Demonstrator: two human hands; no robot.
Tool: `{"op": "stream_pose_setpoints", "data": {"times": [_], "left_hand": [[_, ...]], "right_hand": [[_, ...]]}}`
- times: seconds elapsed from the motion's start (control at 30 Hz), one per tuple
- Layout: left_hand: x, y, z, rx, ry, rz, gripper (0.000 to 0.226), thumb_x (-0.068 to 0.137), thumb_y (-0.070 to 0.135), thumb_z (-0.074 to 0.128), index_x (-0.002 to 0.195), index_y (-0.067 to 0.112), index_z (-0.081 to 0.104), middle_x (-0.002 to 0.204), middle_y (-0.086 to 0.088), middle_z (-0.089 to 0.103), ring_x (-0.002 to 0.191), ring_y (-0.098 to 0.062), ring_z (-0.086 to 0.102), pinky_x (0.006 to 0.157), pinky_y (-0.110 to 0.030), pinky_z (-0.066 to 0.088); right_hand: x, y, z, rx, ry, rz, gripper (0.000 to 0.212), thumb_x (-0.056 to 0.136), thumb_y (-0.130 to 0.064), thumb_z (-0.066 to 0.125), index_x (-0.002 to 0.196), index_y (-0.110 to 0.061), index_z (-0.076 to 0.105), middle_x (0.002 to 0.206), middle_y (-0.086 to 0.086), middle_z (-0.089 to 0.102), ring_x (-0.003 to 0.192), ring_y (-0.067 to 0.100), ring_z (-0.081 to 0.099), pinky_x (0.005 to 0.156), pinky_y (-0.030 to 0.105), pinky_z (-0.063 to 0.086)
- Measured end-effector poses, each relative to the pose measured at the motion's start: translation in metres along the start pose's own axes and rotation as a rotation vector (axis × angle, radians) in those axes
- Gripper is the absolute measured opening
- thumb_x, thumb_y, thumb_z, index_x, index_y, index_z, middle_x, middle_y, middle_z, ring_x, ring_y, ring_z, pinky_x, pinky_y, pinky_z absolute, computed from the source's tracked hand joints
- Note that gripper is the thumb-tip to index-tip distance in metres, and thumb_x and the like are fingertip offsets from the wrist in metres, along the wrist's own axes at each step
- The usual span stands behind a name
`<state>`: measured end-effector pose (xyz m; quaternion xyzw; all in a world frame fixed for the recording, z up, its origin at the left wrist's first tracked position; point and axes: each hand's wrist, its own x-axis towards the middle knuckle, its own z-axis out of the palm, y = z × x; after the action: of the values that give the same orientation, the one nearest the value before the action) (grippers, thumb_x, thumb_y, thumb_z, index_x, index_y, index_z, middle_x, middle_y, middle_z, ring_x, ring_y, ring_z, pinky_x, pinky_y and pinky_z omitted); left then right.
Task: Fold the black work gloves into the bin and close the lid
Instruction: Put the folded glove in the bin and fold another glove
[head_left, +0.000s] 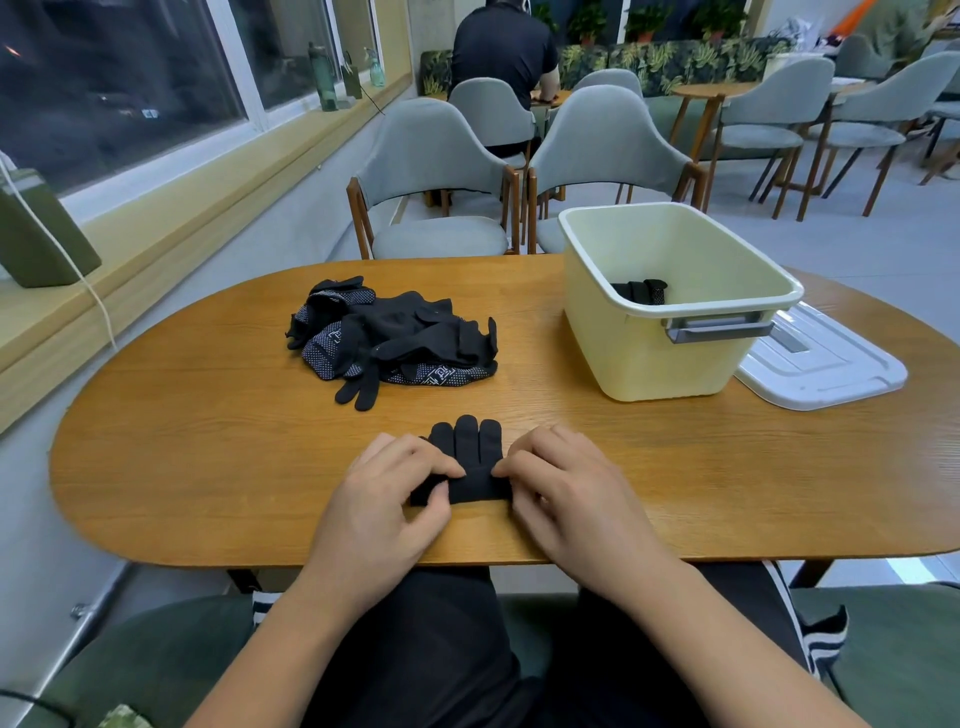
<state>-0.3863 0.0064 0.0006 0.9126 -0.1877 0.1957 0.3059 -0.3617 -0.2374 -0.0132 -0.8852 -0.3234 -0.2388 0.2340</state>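
So the left hand (387, 499) and right hand (566, 499) both pinch the near edge of the glove (467, 441), fingers pointing away, bin (675, 358) ahead-right, nearer the right.

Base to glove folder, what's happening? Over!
Left hand, right hand pinching one black glove, mid-fold. Glove pile waiting; folded glove in bin. Lid off, beside bin. Nothing in the way.
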Motion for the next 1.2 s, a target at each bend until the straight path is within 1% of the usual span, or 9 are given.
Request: {"op": "stream_pose_setpoints", "data": {"times": [0.1,0.23,0.4,0.53,0.6,0.67,0.83,1.07,1.2], "left_hand": [[0.000,-0.003,0.000,0.016,-0.030,0.014,0.026,0.091,0.020,0.077,0.114,0.031,0.073,0.111,0.025,0.061,0.112,-0.009,0.059,0.092,-0.034,0.052],[0.002,-0.004,0.002,0.044,-0.085,-0.010,0.034,0.090,0.025,0.077,0.121,0.035,0.068,0.116,0.027,0.056,0.117,-0.005,0.055,0.096,-0.034,0.052],[0.001,-0.004,0.001,0.015,-0.082,-0.018,0.032,0.088,0.025,0.076,0.118,0.035,0.069,0.113,0.027,0.059,0.114,-0.005,0.058,0.095,-0.031,0.051],[0.000,-0.002,0.000,-0.015,-0.083,-0.015,0.026,0.087,0.031,0.068,0.113,0.035,0.068,0.108,0.026,0.062,0.110,-0.004,0.060,0.092,-0.031,0.052],[0.000,-0.002,0.000,-0.035,-0.083,-0.026,0.024,0.089,0.031,0.067,0.112,0.036,0.068,0.107,0.025,0.063,0.110,-0.006,0.061,0.092,-0.032,0.052],[0.000,-0.003,0.001,-0.048,-0.077,-0.035,0.021,0.090,0.031,0.066,0.110,0.036,0.068,0.106,0.025,0.064,0.110,-0.006,0.062,0.092,-0.032,0.052],[0.001,-0.002,0.001,-0.050,-0.077,-0.076,0.018,0.093,0.032,0.064,0.110,0.039,0.068,0.106,0.026,0.064,0.109,-0.007,0.062,0.091,-0.031,0.052],[0.006,-0.005,0.005,-0.028,-0.077,-0.128,0.016,0.103,0.036,0.058,0.113,0.041,0.070,0.109,0.028,0.060,0.111,-0.003,0.058,0.087,-0.028,0.050],[0.009,-0.007,0.007,0.023,-0.035,-0.160,0.023,0.103,0.041,0.058,0.119,0.038,0.075,0.110,0.026,0.054,0.116,-0.004,0.051,0.090,-0.026,0.046]], "right_hand": [[0.000,-0.001,-0.001,0.012,-0.020,0.018,0.015,0.101,-0.024,0.066,0.114,-0.019,0.071,0.111,-0.006,0.063,0.104,0.023,0.059,0.088,0.039,0.048],[0.002,0.001,0.000,0.006,-0.114,0.071,0.027,0.099,-0.036,0.069,0.124,-0.025,0.067,0.119,-0.011,0.061,0.112,0.018,0.058,0.091,0.028,0.039],[0.002,0.003,0.001,0.050,-0.120,0.106,0.026,0.097,-0.035,0.069,0.122,-0.026,0.068,0.116,-0.013,0.064,0.111,0.016,0.059,0.091,0.022,0.033],[0.002,-0.003,-0.003,0.095,-0.105,0.127,0.023,0.091,-0.034,0.069,0.113,-0.026,0.066,0.105,-0.013,0.064,0.101,0.013,0.057,0.090,0.026,0.042],[0.002,-0.005,-0.006,0.107,-0.113,0.132,0.020,0.093,-0.033,0.067,0.111,-0.027,0.063,0.103,-0.014,0.062,0.099,0.011,0.054,0.088,0.026,0.040],[0.003,-0.005,-0.007,0.103,-0.125,0.130,0.016,0.095,-0.033,0.066,0.110,-0.027,0.062,0.101,-0.013,0.060,0.097,0.012,0.052,0.085,0.026,0.039],[0.003,-0.004,-0.005,0.119,-0.125,0.167,0.013,0.098,-0.035,0.064,0.108,-0.028,0.062,0.102,-0.014,0.057,0.099,0.012,0.052,0.084,0.033,0.048],[0.003,0.003,0.002,0.182,-0.078,0.241,0.023,0.104,-0.043,0.059,0.114,-0.027,0.071,0.109,-0.015,0.059,0.108,0.012,0.058,0.089,0.038,0.053],[0.005,0.005,0.004,0.172,-0.087,0.294,0.029,0.107,-0.047,0.055,0.118,-0.028,0.075,0.111,-0.015,0.062,0.110,0.012,0.056,0.092,0.037,0.052]]}}
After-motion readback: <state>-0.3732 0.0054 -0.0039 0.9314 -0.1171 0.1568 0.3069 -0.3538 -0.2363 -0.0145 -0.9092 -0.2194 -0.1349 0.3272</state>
